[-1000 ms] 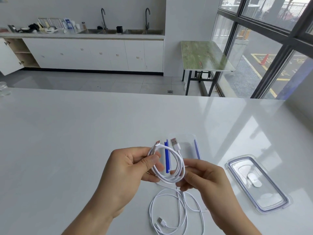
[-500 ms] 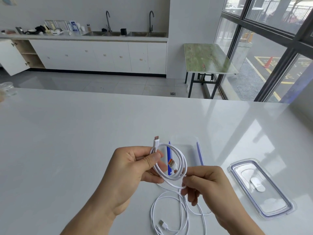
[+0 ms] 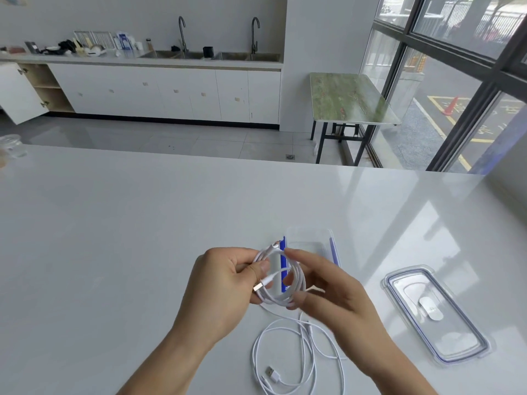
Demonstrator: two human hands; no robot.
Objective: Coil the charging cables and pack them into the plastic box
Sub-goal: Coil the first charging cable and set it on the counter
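Head view looks down on a white table (image 3: 142,252) where both hands work just in front of the clear plastic box (image 3: 309,241), on the person's side of it. The left hand (image 3: 225,283) is clamped on the coiled charging cable (image 3: 301,283), its thumb pressing the gathered strands against the fingers, probably so the loops cannot spring apart. The right hand (image 3: 336,292), somewhat blurred, is cupped round the coil's far side, fingers over the top and thumb under the bottom, which seems meant to keep the ring round and compact. One USB plug (image 3: 258,287) pokes out across the coil by the left thumb, so the tail end looks nearly tucked in. The coil is raised above the table rather than inside the box, which appears to hold nothing yet. A second charging cable (image 3: 305,334) lies in loose, uneven loops on the table, nearer the person than the box, apparently waiting its turn. The lid (image 3: 433,315) lies flat to the right of the box, well apart from it, leaving the opening free for packing.
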